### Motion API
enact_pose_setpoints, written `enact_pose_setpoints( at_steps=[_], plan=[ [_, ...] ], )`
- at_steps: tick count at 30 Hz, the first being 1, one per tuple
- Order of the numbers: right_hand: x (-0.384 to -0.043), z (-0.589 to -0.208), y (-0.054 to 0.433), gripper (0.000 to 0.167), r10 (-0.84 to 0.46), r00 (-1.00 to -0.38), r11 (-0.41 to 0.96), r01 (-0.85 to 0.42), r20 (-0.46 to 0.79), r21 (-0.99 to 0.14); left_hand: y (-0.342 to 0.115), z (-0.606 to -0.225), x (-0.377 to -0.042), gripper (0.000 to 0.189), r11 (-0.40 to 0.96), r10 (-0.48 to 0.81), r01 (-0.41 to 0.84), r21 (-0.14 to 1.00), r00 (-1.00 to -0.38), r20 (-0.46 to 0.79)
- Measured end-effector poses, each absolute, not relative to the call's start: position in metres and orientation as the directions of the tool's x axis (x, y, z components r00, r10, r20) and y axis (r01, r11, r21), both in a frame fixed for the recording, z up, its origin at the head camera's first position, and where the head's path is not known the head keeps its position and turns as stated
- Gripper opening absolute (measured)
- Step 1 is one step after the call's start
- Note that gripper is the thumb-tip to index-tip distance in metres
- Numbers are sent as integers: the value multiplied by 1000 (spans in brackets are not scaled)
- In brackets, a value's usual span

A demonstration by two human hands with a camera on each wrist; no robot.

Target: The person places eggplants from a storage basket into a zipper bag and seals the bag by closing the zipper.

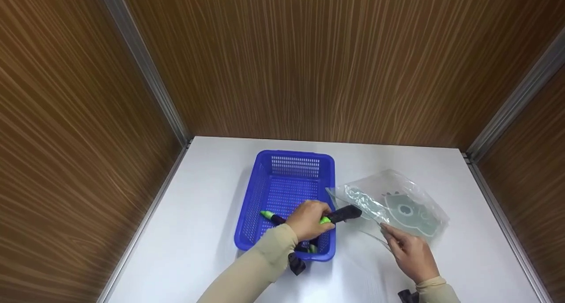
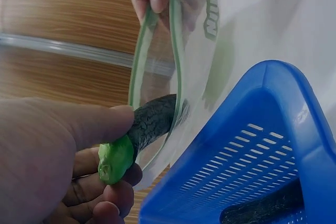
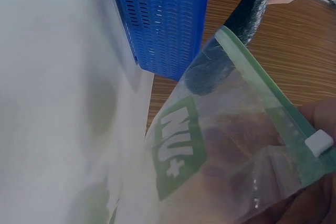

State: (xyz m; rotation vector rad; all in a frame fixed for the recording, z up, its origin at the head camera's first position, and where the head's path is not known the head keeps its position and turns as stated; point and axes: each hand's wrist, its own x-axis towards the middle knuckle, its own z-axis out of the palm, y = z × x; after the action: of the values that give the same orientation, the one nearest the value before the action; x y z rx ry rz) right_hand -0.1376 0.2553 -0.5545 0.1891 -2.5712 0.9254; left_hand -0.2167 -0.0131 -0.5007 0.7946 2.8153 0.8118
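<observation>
Ease the dark, curved, green-ended rod (image 1: 346, 213), pinched in the left hand (image 1: 308, 220), tip inside the clear plastic zip bag (image 1: 406, 208), toward three o'clock, the right hand (image 1: 411, 252) pinching its lip (image 2: 176, 40) steady (it may snag).

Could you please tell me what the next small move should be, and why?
Probably slide the eggplant deeper into the bag: its dark tip is inside the open mouth, the left hand holds the green end outside, and the right hand grips the bag's edge.
</observation>
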Motion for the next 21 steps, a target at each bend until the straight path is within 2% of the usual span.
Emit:
enact_pose_setpoints(
  at_steps=[9, 15, 21],
  plan=[
    [-137, -553, 255, 25, 15, -922, 768, -238, 387, -595, 6, -505, -218, 18, 741, 535, 526, 418, -838, 108],
    [-137, -553, 257, 25, 10, -906, 769, -264, 424, -582, 15, -508, -215, 6, 738, 579, 592, 325, -802, 146],
    [-136, -551, 258, 27, 6, -900, 777, -270, 435, -569, 26, -512, -213, 10, 749, 586, 598, 286, -799, 134]
  ],
)
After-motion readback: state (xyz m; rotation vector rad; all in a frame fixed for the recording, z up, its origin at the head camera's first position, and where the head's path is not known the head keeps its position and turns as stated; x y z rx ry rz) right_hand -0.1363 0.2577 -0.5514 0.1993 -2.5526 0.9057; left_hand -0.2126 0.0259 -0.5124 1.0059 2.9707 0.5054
